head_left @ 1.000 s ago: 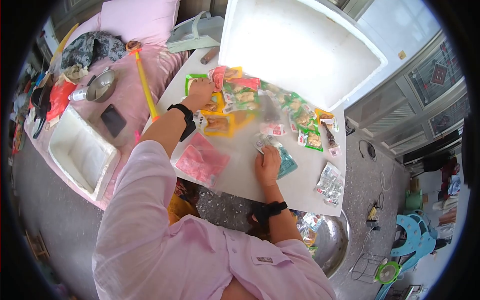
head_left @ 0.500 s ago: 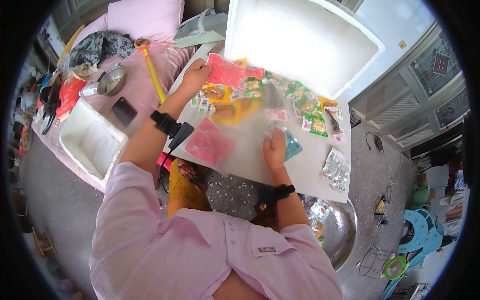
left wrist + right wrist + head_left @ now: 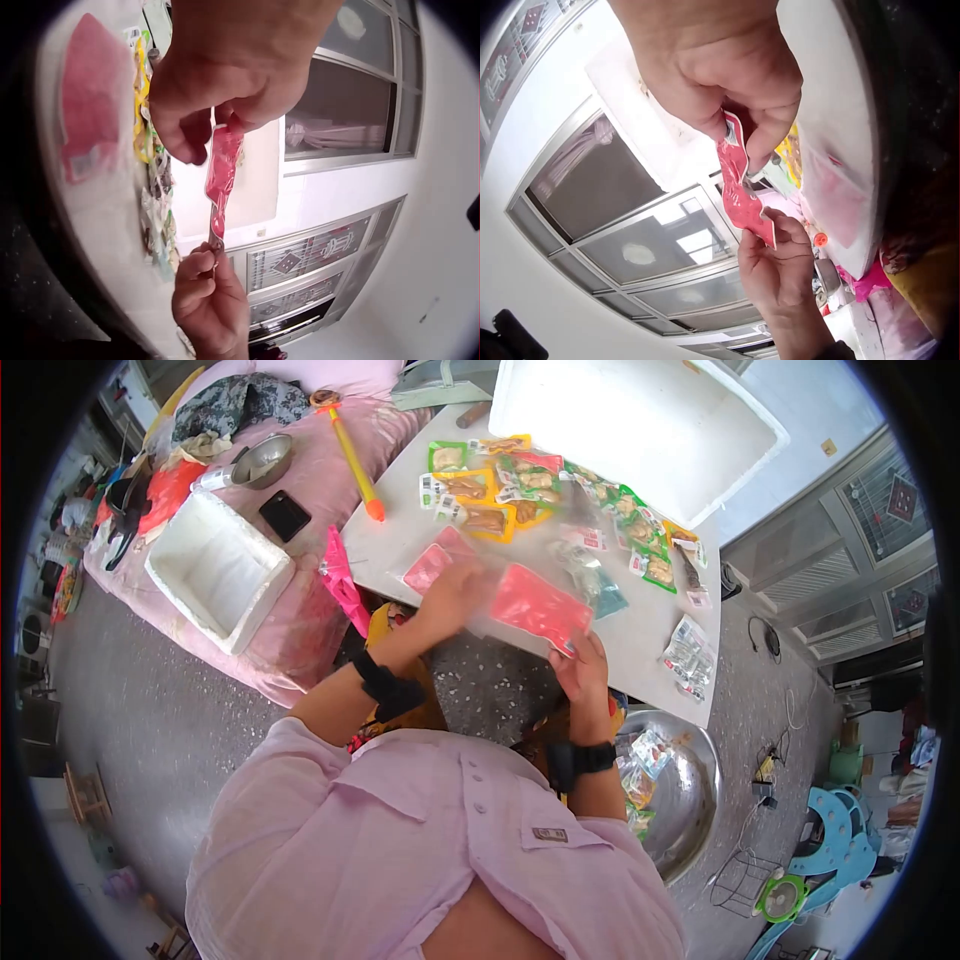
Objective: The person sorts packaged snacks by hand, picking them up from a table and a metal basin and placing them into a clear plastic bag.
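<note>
Both hands hold a red flat plastic food packet (image 3: 540,605) above the table's near edge. My left hand (image 3: 455,600), blurred in the head view, pinches one end between thumb and fingers; the left wrist view shows that grip close up. At the opposite end, my right hand (image 3: 582,668) pinches the packet, its thumb and fingers on either side in the right wrist view (image 3: 735,82). The packet is seen nearly edge-on and slightly bent in both wrist views. On the table to the left, partly behind the left hand, lies another pink-red packet (image 3: 428,567).
Yellow-edged packets (image 3: 485,520) and green-edged packets (image 3: 640,525) cover the back of the table (image 3: 640,660). A teal packet (image 3: 605,595) and a silver packet (image 3: 690,650) lie to the right. A white foam box (image 3: 640,430) stands behind; a metal basin (image 3: 690,780) holds packets below.
The left hand has lifted the red packet from the back of the table and brought it toward the body. The right hand has left the teal packet and taken the red packet's other end.
</note>
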`<state>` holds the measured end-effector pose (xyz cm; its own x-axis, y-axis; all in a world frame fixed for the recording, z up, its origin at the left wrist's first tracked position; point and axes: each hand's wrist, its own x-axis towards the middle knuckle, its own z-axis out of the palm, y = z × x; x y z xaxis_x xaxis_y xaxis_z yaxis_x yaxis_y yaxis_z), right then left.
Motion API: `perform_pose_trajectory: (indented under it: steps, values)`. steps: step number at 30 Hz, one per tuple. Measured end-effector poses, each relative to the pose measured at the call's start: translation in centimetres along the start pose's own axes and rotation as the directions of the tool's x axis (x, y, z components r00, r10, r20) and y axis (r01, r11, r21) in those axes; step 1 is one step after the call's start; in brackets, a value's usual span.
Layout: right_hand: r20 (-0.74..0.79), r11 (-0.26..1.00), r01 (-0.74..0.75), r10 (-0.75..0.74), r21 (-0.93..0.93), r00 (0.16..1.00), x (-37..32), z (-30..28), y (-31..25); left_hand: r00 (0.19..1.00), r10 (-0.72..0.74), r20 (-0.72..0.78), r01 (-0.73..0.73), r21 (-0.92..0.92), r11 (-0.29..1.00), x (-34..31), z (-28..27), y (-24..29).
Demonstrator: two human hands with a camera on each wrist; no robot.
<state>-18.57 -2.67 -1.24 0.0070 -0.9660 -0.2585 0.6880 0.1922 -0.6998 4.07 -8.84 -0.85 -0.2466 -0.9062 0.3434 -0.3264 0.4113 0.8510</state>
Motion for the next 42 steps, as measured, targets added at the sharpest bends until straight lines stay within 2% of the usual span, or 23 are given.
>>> perform_pose_trajectory:
  steps: [1,2,3,6,9,12,15,18,21,24,27,32,35,38,42]
  values:
    - [-0.031,0.999,0.036,-0.035,0.027,0.999,-0.3,-1.3,0.2,0.980,0.200,-0.016,-0.186,0.297,0.936,-0.6,0.3,1.6]
    - [-0.066,0.996,0.072,-0.069,0.053,0.995,-0.6,-2.4,0.6,0.922,0.385,0.031,-0.335,0.563,0.755,-1.1,0.9,2.6]
    - [-0.102,0.993,0.095,-0.089,0.063,0.991,-0.9,-2.8,0.8,0.986,0.157,0.053,-0.161,0.528,0.834,-1.5,1.9,2.5]
    - [-0.170,0.987,0.147,-0.134,0.063,0.976,-1.8,-3.7,0.9,0.975,0.217,0.047,-0.181,0.735,0.653,-2.0,3.4,1.2]
    - [-0.157,0.991,0.133,-0.128,0.021,0.979,-2.3,-3.8,1.4,0.981,0.196,0.010,-0.144,0.718,0.681,-1.7,4.1,0.1]
    - [-0.141,0.997,0.078,-0.079,-0.014,0.987,-2.3,-3.2,1.9,0.979,0.105,0.174,-0.200,0.733,0.650,-1.1,3.3,0.0]
    - [-0.132,0.999,0.022,-0.027,-0.039,0.991,-2.1,-1.9,2.2,0.982,0.127,0.140,-0.188,0.669,0.719,-1.1,2.5,1.4]
    - [-0.142,0.997,-0.007,-0.004,-0.072,0.990,-1.6,-0.8,2.4,0.984,0.177,0.032,-0.165,0.557,0.814,-1.3,2.5,1.8]
    - [-0.157,0.996,-0.048,0.034,-0.081,0.987,-1.0,0.0,2.7,0.980,0.195,0.033,-0.177,0.585,0.791,-1.4,2.5,1.6]
    - [-0.134,0.996,-0.086,0.082,-0.025,0.988,-0.1,0.4,3.4,0.939,0.345,-0.002,-0.268,0.624,0.734,-1.5,2.6,1.8]
    - [-0.093,0.992,-0.113,0.118,0.056,0.989,0.8,1.8,4.4,0.920,0.391,0.015,-0.302,0.663,0.685,-1.4,2.5,2.3]
    - [0.022,0.981,-0.122,0.120,0.150,0.993,3.0,5.2,6.0,0.932,0.362,0.003,-0.277,0.652,0.706,-1.5,2.8,2.7]
    - [0.063,0.986,-0.167,0.167,-0.005,0.984,4.5,5.5,6.9,0.936,0.352,-0.013,-0.261,0.646,0.717,-1.8,2.8,3.0]
    - [0.032,0.961,-0.240,0.246,-0.135,0.969,4.5,6.3,6.2,0.933,0.359,-0.009,-0.270,0.642,0.717,-2.1,2.2,3.0]
    - [0.023,0.981,-0.190,0.192,-0.041,0.981,4.2,6.3,6.7,0.929,0.371,0.015,-0.300,0.619,0.726,-2.6,2.1,2.2]
